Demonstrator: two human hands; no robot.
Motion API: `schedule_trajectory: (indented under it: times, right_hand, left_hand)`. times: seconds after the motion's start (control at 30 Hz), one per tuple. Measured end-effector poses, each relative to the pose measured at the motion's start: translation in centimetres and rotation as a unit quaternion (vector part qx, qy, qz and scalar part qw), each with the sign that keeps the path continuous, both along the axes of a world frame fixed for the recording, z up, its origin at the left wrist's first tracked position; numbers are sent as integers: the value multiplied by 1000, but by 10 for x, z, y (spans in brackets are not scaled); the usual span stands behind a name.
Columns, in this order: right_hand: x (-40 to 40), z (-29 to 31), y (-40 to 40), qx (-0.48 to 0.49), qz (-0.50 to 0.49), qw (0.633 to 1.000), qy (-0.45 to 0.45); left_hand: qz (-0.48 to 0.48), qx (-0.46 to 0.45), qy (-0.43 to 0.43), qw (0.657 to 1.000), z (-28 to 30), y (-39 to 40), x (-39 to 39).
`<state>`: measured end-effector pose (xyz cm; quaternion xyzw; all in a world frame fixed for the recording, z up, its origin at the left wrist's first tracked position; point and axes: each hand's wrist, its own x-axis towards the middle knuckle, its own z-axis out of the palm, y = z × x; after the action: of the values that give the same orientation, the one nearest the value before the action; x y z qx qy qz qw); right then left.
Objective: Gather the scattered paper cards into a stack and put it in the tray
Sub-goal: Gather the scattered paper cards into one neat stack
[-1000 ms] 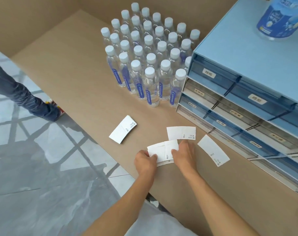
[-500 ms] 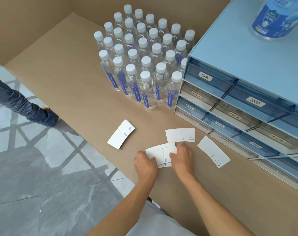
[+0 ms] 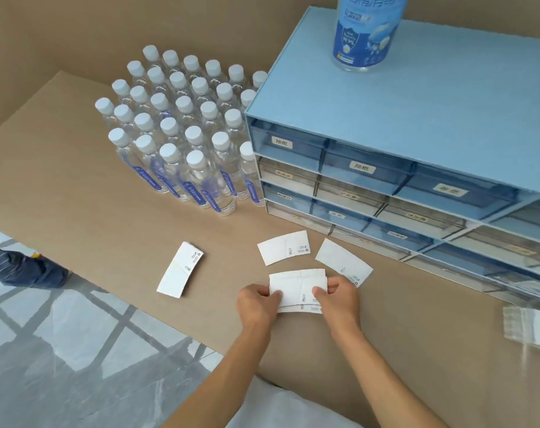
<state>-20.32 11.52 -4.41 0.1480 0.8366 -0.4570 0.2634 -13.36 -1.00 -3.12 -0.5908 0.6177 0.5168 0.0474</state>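
A small stack of white paper cards (image 3: 296,288) lies near the table's front edge, pinched from both sides. My left hand (image 3: 256,304) grips its left end and my right hand (image 3: 339,299) grips its right end. Just beyond the stack lie two loose cards, one (image 3: 284,248) straight ahead and one (image 3: 343,262) to the right, partly under my right fingers. A third card pile (image 3: 180,269) lies apart to the left. A clear plastic tray (image 3: 528,327) sits at the right edge, blurred.
Several water bottles (image 3: 182,140) stand in a block at the back. A blue drawer cabinet (image 3: 417,125) fills the right side, with a blue-labelled bottle (image 3: 366,29) on top. A person's leg (image 3: 21,270) stands on the floor at left.
The camera view shifted and tilted. Both hands closed in on the stack's ends and squared the cards together; the loose cards stayed where they were.
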Motion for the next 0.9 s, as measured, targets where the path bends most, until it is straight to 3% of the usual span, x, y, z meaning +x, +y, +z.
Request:
schedule_trajectory:
  times: [0.17, 0.4, 0.6, 0.9]
  right_hand:
    - [-2, -9, 39, 3, -131, 991, 2]
    - [-17, -10, 57, 18, -245, 969, 16]
    - [-28, -15, 47, 32, -270, 962, -9]
    - [-38, -12, 39, 63, -248, 967, -15]
  left_hand:
    - [-120, 12, 4, 993, 4, 22, -37]
    - [-297, -85, 14, 951, 12, 45, -100]
    - [-355, -117, -44, 926, -2, 37, -122]
    - [-334, -133, -49, 932, -7, 32, -128]
